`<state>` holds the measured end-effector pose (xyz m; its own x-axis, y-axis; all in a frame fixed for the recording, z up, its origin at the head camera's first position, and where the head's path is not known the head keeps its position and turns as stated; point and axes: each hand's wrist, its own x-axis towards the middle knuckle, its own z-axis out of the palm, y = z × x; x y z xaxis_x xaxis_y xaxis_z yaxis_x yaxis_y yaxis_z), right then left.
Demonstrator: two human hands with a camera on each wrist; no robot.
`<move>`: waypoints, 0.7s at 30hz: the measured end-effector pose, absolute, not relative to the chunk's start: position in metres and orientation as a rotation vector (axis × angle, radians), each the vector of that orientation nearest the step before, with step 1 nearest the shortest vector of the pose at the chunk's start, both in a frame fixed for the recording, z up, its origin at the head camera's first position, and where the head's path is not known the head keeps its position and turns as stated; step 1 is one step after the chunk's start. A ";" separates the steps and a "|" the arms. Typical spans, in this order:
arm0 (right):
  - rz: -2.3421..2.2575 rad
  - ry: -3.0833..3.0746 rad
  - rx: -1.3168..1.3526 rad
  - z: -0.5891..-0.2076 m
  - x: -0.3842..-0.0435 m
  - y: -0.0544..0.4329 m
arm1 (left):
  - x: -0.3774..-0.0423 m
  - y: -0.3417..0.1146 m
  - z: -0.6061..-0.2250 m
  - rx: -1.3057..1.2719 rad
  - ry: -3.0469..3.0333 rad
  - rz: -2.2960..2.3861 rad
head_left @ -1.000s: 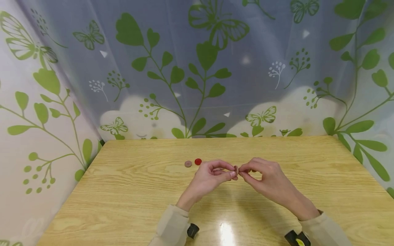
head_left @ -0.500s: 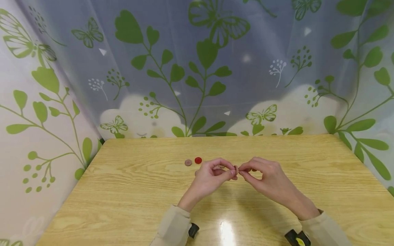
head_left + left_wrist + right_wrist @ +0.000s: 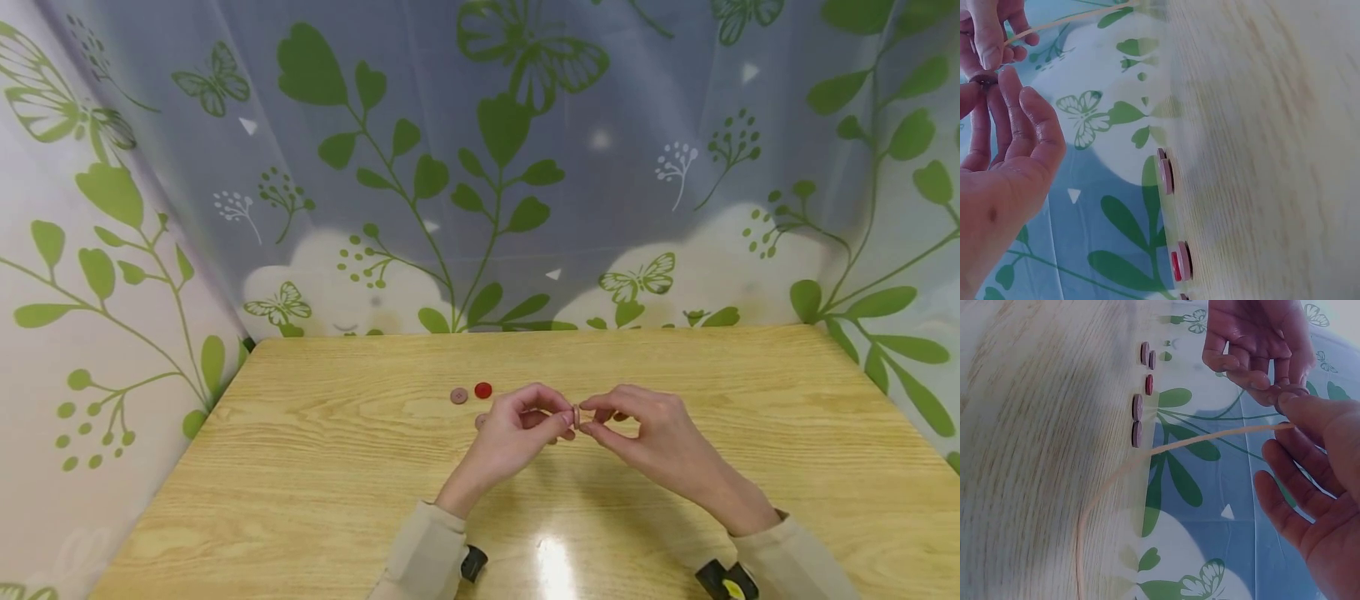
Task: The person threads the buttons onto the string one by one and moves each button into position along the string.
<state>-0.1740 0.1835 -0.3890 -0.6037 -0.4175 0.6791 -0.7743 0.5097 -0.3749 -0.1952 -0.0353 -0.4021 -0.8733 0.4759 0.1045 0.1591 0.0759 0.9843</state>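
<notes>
Between thumb and fingertips, my left hand [image 3: 517, 429] holds a small mauve button [image 3: 576, 416] on edge above the table. My right hand [image 3: 660, 425] meets it from the other side, its thumb and forefinger slightly apart at the button's rim. A thin beige cord [image 3: 1210, 436] runs up into the right hand's fingertips, where its end is hidden by the thumb. The left wrist view shows the same cord [image 3: 1066, 23] entering the right hand's fingers, close by the button [image 3: 984, 79].
Behind the left hand lie a mauve button [image 3: 459, 396], a red button [image 3: 483, 390] and another mauve button [image 3: 481, 422] partly covered by that hand. More mauve buttons [image 3: 1137, 407] show in the right wrist view. A patterned curtain [image 3: 405, 275] closes off the table's [image 3: 315, 467] far edge.
The right thumb and forefinger, close together before, now stand apart at the button's rim. The left hand has shifted slightly, uncovering more of a mauve button behind it.
</notes>
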 end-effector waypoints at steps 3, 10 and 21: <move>0.925 -2.241 0.975 -0.390 -0.175 0.183 | -0.195 -0.036 -0.402 0.639 2.091 1.882; 0.916 -2.247 0.975 -0.390 -0.175 0.181 | -0.194 -0.036 -0.402 0.612 2.093 1.887; 0.944 -2.268 0.958 -0.393 -0.175 0.179 | -0.193 -0.035 -0.403 0.584 2.100 1.894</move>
<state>-0.1753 0.1788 -0.3930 -0.6280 -0.4127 0.6597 -0.7589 0.5124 -0.4019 -0.1930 -0.0355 -0.4031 -0.8872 0.4547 0.0781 0.1245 0.0730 0.9895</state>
